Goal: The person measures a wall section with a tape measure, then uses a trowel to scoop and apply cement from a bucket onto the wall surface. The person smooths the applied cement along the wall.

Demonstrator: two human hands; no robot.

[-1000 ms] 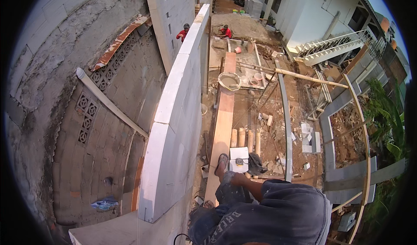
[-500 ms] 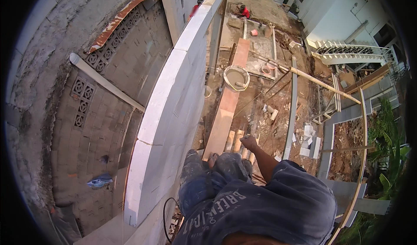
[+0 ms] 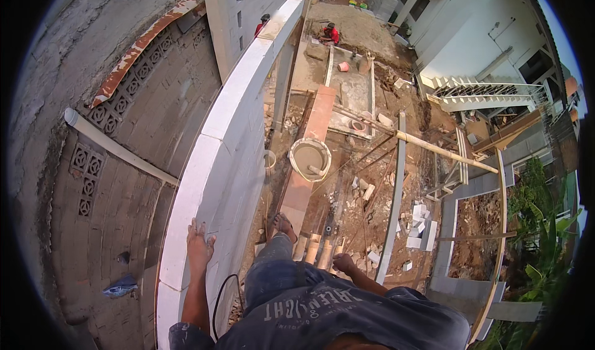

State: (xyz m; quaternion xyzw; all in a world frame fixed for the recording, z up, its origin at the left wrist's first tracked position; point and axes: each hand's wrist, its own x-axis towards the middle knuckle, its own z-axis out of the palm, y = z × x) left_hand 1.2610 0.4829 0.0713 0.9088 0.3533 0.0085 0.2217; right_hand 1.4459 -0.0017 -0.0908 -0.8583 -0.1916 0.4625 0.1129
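Note:
My left hand lies with its fingers stretched out on the white block wall, near the edge of its top. My right hand hangs low at my right side, curled into a fist, and nothing shows in it. One bare foot is on the near end of a long reddish-brown plank. Farther along the plank stands a round bucket with grey mortar and what looks like a tool handle in it. Bamboo poles lie beside the plank, near my right hand.
Left of the wall is a lower strip beside an old block wall, crossed by a pale pipe. A bamboo rail and an upright grey post stand to the right. White blocks lie below. A person in red crouches far ahead.
My left hand has come into view and onto the wall. The bucket and plank sit nearer and farther left in view. One foot has come forward on the plank. The right fist is lower.

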